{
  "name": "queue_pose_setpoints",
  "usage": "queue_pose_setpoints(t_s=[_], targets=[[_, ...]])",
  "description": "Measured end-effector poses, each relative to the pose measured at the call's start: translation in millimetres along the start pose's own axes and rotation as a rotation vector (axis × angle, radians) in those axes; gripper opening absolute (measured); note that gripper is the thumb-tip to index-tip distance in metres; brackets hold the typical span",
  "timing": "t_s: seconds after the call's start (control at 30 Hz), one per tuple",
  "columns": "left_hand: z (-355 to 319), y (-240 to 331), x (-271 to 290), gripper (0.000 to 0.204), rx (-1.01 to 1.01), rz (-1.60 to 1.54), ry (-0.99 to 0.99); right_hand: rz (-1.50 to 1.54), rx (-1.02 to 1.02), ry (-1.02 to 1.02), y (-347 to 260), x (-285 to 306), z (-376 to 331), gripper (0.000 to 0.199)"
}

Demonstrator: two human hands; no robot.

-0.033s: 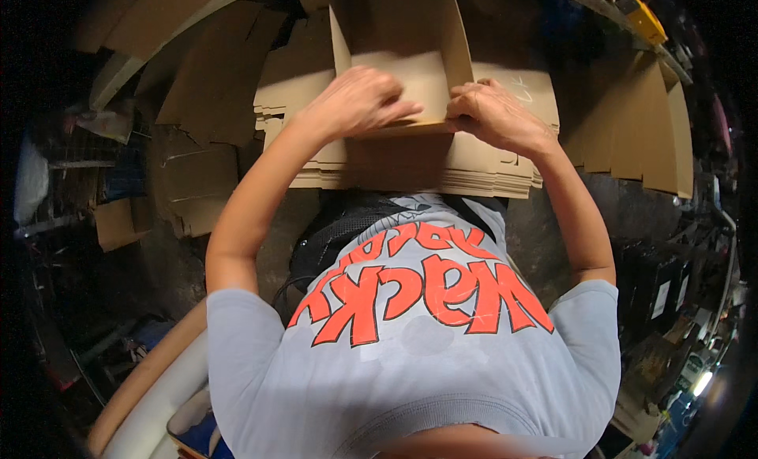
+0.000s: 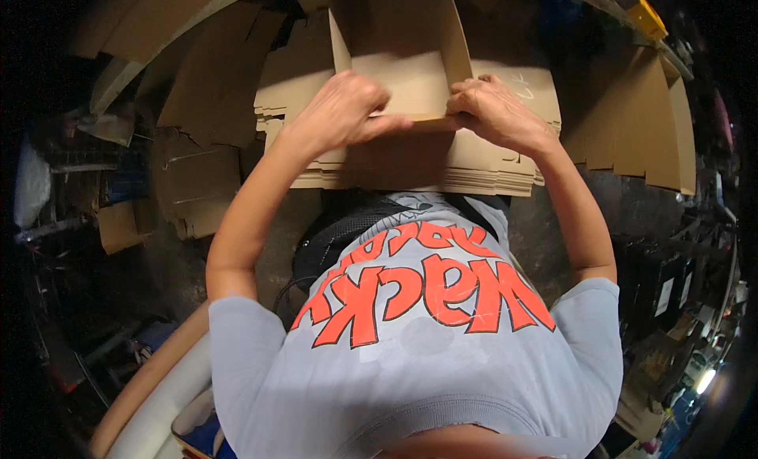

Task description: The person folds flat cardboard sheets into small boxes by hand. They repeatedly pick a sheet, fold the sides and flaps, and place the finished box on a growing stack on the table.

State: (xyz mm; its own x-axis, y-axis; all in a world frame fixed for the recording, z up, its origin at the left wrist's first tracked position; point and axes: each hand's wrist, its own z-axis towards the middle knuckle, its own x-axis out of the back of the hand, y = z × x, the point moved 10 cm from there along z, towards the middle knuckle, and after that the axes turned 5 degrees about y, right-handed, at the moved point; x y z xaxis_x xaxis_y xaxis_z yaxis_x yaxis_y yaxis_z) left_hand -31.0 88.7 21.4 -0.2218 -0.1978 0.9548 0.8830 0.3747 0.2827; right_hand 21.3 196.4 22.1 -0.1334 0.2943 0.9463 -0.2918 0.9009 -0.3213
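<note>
In the head view, the only one, a person in a grey shirt (image 2: 426, 372) has both hands on a brown cardboard box (image 2: 453, 41). The box is in the top middle of the view. It sits on a stack of flat cardboard (image 2: 426, 181), and its two side walls stand up. Its far end is dark and cut off by the top edge.

The left hand (image 2: 343, 108) is at the near left corner. Its fingers curl in, and its thumb points along the low near edge. I cannot tell if those fingers pinch the cardboard, because the hand hides that spot. The right hand (image 2: 493, 112) is at the near right corner, where the right wall meets the near edge. Its fingers are bent and close together, and they seem to pinch the cardboard there.

I think the step in hand is folding the near end of the box into shape. The next move seems to call for pressing that edge evenly on both sides, so the corners meet neatly. If one side gets pushed harder, the wall could bend crooked.
</note>
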Motion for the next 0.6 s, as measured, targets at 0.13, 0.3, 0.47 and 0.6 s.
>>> queue_pose_setpoints(t_s=[0.13,0.3,0.47,0.6], targets=[[-35.5,21.5,19.2,0.038,-0.219,0.041,0.310,-0.149,0.024,0.034,-12.5,1.9,-0.6,0.010],[-29.9,20.9,9.4,0.030,-0.190,-0.040,0.308,-0.004,0.137,0.095,-58.1,-8.9,5.0,0.019],[-39.9,27.9,5.2,0.041,-0.327,-0.026,0.175,-0.005,0.140,0.141,-27.4,-6.2,-26.5,0.023],[-36.4,-34.3,37.1,0.038,-0.220,0.340,0.299,-0.355,0.151,0.301,22.4,18.4,-55.2,0.017]])
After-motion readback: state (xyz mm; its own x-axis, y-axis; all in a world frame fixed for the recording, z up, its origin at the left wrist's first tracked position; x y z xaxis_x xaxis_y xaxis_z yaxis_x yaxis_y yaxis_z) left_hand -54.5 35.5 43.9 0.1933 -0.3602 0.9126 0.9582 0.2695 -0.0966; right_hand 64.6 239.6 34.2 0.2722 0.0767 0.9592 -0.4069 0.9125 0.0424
